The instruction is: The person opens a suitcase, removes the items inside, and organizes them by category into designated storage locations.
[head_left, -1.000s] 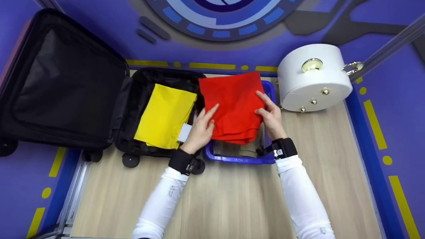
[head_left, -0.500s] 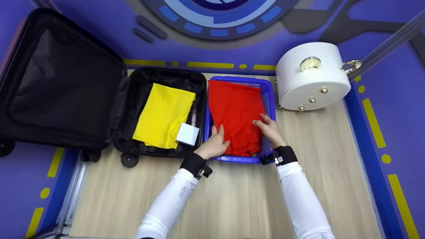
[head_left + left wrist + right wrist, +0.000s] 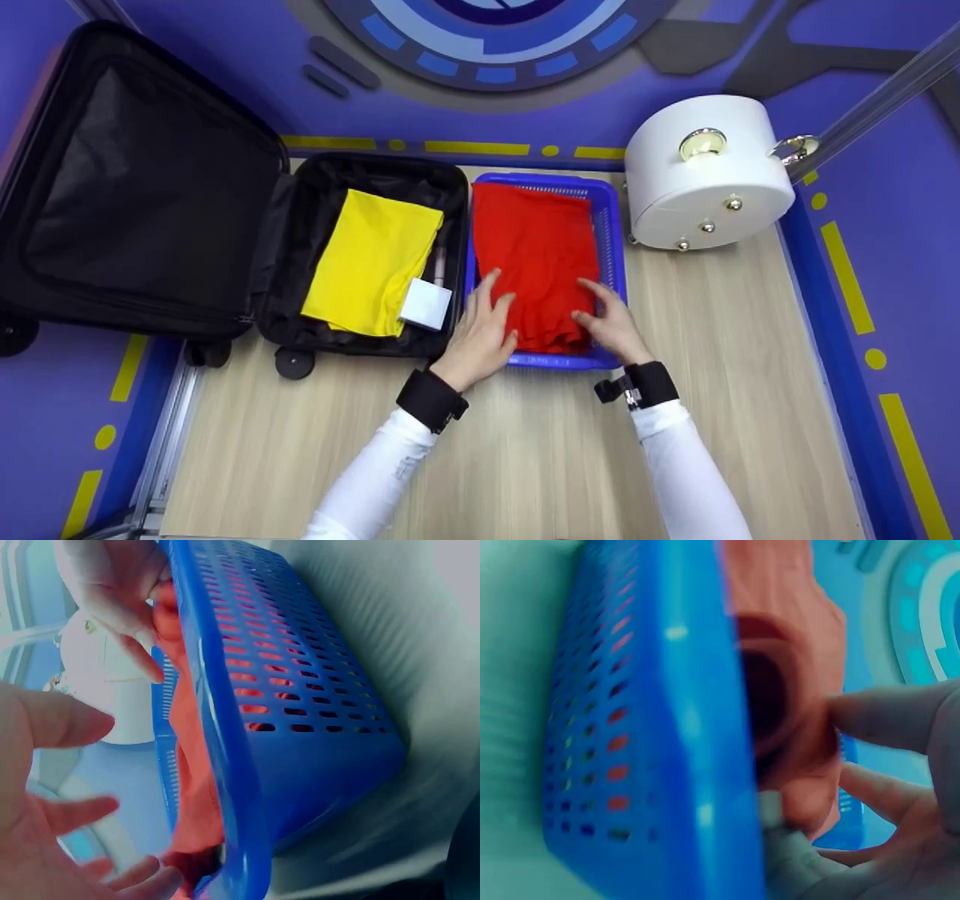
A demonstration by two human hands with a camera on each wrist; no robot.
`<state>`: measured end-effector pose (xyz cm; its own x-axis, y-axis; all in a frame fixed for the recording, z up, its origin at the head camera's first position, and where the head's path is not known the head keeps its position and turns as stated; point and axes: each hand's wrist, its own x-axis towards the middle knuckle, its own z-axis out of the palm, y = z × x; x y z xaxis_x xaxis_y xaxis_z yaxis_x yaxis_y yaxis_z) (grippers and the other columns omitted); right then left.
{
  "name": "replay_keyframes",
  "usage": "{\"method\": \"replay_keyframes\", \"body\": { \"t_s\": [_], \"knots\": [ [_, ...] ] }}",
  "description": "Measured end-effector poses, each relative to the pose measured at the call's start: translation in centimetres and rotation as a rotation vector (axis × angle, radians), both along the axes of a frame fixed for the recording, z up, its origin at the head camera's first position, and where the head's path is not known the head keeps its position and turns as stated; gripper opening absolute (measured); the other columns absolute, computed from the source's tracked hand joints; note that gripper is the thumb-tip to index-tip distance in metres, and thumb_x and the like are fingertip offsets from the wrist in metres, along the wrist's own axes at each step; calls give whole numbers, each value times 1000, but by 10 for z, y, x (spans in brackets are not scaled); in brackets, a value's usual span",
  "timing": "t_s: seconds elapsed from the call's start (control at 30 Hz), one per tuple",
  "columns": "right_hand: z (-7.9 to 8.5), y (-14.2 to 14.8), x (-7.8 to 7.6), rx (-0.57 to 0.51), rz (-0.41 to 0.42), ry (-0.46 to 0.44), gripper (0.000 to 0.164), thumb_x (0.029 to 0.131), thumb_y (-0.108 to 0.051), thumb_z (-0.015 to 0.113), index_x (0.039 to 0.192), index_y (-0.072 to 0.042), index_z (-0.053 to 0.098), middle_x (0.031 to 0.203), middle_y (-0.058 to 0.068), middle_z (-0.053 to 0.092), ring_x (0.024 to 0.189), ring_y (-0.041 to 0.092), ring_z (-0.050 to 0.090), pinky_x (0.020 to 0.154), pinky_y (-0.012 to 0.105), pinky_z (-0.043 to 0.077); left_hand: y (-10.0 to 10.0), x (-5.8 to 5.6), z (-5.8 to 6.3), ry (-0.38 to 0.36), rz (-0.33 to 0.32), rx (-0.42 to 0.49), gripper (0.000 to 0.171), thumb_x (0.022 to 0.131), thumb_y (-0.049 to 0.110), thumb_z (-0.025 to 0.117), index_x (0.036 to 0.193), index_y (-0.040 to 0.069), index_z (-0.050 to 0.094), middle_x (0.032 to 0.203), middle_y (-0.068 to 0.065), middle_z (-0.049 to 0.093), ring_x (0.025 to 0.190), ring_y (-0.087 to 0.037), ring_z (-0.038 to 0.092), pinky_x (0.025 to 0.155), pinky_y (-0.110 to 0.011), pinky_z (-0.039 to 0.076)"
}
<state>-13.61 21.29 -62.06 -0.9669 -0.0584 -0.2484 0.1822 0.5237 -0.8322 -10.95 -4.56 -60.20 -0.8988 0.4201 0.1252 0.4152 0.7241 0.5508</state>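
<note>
A folded red cloth [image 3: 534, 247] lies inside a blue perforated plastic basket [image 3: 562, 363]. My left hand [image 3: 480, 334] hovers over the basket's left front corner, its fingers spread and bent a little. In the left wrist view, those fingers stand outside the rim with nothing between them. At the front right, my right hand [image 3: 613, 322] has its thumb and fingers apart at the red cloth's edge. The right wrist view puts the thumb right at the rolled edge of the cloth [image 3: 821, 690]. Whatever lies beneath the cloth is mostly hidden.
An open black suitcase [image 3: 330, 169] stands left of the basket. In it are a folded yellow cloth [image 3: 375, 259], a small white box [image 3: 425, 304] and a slim tube [image 3: 439, 266]. A white rounded case [image 3: 697, 180] with metal studs stands at the back right, before the wall.
The red cloth, held up over the basket a second ago, has come down inside it. Both hands have drawn back toward the front, and their fingers have loosened from the cloth.
</note>
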Motion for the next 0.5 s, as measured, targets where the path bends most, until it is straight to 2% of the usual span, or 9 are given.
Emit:
{"method": "replay_keyframes", "body": {
  "t_s": [0.1,0.13,0.17,0.2,0.27,0.33,0.43,0.5],
  "knots": [
    [1,-3,6,169,35,100,56,90,2,68,146,-1,57,146,36,47,127,52,52,108,56,43,3,5,-1,20,-67,-162,40,94,18,70,131,2,63,156,-17,41,145,-39,34,118,-53,34],
    [1,-4,8,229,47,127,55,89,4,67,143,-1,59,144,38,48,125,54,54,106,58,45,4,6,-2,7,-84,-220,38,96,21,68,130,3,64,153,-16,46,146,-39,34,120,-54,30],
    [1,-5,10,272,56,146,54,88,6,65,141,-1,61,144,39,48,132,55,50,111,60,40,6,7,-3,-15,-95,-275,37,99,24,66,130,4,65,152,-15,48,148,-39,34,122,-55,26],
    [1,-6,12,319,66,163,54,85,9,62,139,-1,63,142,40,48,130,55,51,109,60,42,7,7,-4,-39,-99,-325,38,101,29,64,131,5,65,152,-15,50,149,-39,34,123,-55,24],
    [-1,-7,14,393,92,192,57,80,13,56,135,1,65,142,42,46,128,58,52,107,61,45,10,7,-7,-107,-97,-402,45,104,38,59,135,6,64,157,-14,47,152,-40,32,125,-55,18],
    [-2,-7,17,425,119,213,59,77,14,55,134,4,65,149,42,41,132,57,50,105,60,47,11,5,-9,-169,-85,-461,53,106,46,52,140,6,62,165,-14,37,153,-40,31,126,-54,13],
    [-7,-5,20,415,168,271,58,77,13,59,135,11,62,161,34,30,140,51,44,104,57,48,13,-1,-11,-221,-64,-503,62,107,52,46,147,6,57,171,-17,21,152,-38,34,127,-53,8],
    [-9,-4,22,397,205,297,55,79,12,62,135,16,59,165,29,28,144,47,42,106,54,48,14,-4,-11,-239,-59,-531,65,108,54,42,151,6,53,171,-21,15,151,-36,37,127,-54,5]
  ]
}}
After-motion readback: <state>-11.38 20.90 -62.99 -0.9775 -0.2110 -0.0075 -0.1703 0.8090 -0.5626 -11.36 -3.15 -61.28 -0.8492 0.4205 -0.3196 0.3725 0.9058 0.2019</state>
